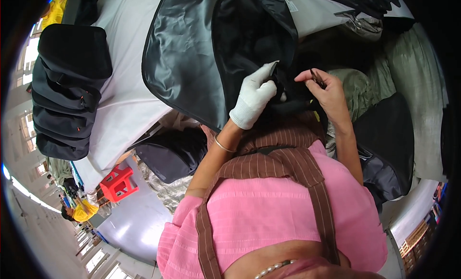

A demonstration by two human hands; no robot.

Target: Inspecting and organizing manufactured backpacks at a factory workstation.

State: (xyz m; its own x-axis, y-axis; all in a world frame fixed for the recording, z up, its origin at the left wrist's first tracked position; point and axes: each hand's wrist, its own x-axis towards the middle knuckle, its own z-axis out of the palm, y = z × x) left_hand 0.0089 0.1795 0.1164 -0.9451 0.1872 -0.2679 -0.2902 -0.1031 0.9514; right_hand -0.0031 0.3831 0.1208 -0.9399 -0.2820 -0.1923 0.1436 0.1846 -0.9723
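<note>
Nearest, the left hand, in a white glove, pinches the dark bag at its edge, fingers closed on the fabric. Just beside it, the bare right hand grips a thin dark tool, possibly snips. The bag's long axis runs away from the person, up across the white table. Far left, stacked black bags leave bare table between.
</note>
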